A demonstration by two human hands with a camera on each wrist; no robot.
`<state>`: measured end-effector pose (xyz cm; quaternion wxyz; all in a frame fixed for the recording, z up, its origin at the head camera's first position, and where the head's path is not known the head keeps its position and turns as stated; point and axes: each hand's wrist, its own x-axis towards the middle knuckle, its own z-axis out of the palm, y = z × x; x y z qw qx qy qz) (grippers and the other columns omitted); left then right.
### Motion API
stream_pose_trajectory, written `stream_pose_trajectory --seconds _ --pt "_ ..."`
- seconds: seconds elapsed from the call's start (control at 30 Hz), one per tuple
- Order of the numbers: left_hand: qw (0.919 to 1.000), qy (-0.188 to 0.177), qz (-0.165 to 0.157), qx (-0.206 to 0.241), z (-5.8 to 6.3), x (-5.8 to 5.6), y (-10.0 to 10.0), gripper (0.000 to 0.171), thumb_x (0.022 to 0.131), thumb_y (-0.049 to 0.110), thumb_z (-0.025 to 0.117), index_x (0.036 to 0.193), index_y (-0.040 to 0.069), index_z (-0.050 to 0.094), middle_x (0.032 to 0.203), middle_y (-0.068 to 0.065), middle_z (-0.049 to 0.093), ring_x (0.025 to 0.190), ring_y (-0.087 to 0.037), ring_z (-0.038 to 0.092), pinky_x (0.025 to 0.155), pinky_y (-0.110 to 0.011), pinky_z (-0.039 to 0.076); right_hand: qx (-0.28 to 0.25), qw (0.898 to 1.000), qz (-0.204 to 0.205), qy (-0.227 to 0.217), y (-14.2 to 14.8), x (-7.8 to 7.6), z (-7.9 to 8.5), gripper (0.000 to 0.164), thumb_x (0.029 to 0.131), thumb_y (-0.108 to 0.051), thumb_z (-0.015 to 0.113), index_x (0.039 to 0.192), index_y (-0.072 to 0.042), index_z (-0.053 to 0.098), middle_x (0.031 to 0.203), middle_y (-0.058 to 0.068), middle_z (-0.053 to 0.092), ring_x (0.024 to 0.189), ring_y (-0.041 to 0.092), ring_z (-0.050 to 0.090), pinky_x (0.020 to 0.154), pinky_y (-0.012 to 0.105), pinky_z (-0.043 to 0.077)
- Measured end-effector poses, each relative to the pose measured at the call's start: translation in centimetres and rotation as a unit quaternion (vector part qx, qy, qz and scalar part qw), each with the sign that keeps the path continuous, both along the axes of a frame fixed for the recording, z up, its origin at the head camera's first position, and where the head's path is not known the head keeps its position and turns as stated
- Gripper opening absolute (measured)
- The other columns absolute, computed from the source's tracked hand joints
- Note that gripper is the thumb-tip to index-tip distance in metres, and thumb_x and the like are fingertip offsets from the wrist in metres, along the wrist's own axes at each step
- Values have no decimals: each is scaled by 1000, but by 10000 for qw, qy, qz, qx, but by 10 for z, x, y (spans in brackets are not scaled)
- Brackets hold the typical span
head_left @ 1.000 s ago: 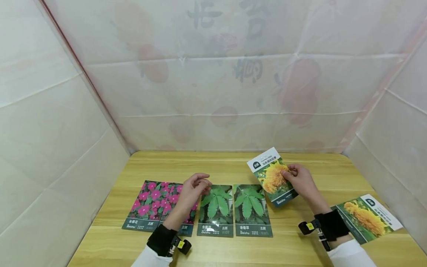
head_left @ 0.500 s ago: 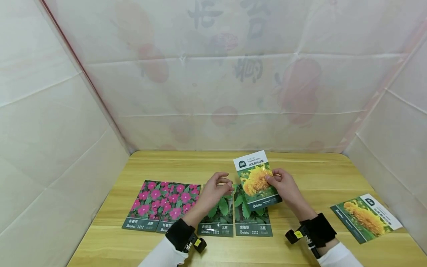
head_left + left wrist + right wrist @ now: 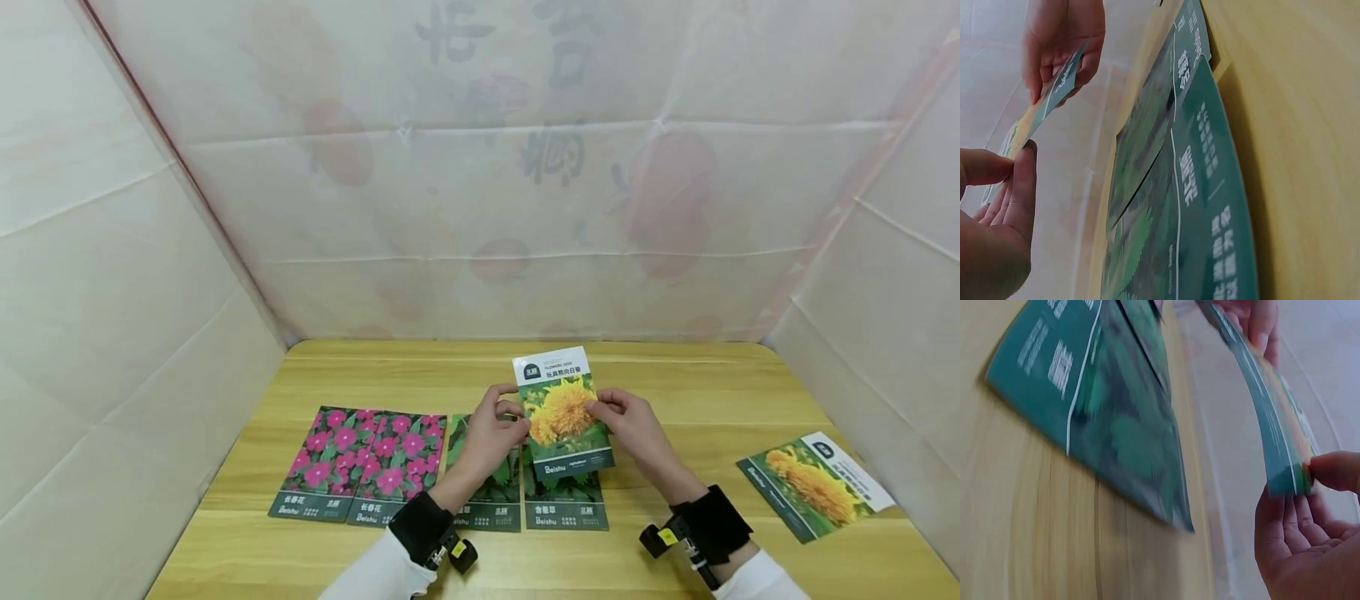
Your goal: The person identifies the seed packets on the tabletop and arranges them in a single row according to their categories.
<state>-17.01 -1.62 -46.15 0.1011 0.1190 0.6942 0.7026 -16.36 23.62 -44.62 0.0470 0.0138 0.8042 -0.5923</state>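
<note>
Both hands hold a sunflower seed packet [image 3: 562, 412], yellow blooms facing up, raised above the table. My left hand [image 3: 487, 433] pinches its left edge; in the left wrist view the thumb [image 3: 985, 166] lies on one face and the fingers behind. On the opposite edge my right hand [image 3: 637, 429] pinches with the thumb on the front, as the right wrist view also shows [image 3: 1310, 531]. Below lie two green-leaf seed packets, the left one [image 3: 491, 500] partly covered by my left hand, the right one [image 3: 566, 504] partly covered by the raised packet.
Two pink-flower seed packets [image 3: 330, 458] lie side by side, edges touching or overlapping, on the left of the wooden table [image 3: 675, 575]. A second sunflower seed packet [image 3: 813, 483] lies slanted at the right. Pale cloth walls [image 3: 450, 192] stand at the back and sides.
My right hand has brought the sunflower packet leftward over the green-leaf packets and turned it more upright. My left hand has moved right and taken hold of its left edge.
</note>
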Motion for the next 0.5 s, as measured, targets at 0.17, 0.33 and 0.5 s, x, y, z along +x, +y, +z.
stream_pose_trajectory --seconds 0.17,0.33,0.5 --pt "9998 9 -183 -95 -1 -2 -1 54 100 0 64 150 6 45 109 -15 64 88 -31 71 85 -56 59 162 9994 29 319 10 1 -2 48 106 -29 63 136 9 59 117 18 69 100 21 68 86 34 61" --pt "9985 -219 -494 21 7 3 -3 55 103 2 61 154 6 41 120 -20 63 101 -37 69 94 -57 57 253 9996 37 151 16 2 1 45 107 -24 62 137 10 58 118 20 69 100 20 69 87 32 61" --pt "9978 -149 -613 201 18 10 -6 53 105 1 58 154 0 38 130 -33 57 112 -49 64 100 -55 55 327 9994 -132 10 28 4 5 45 108 -20 60 140 11 54 121 21 69 100 14 68 86 28 60"
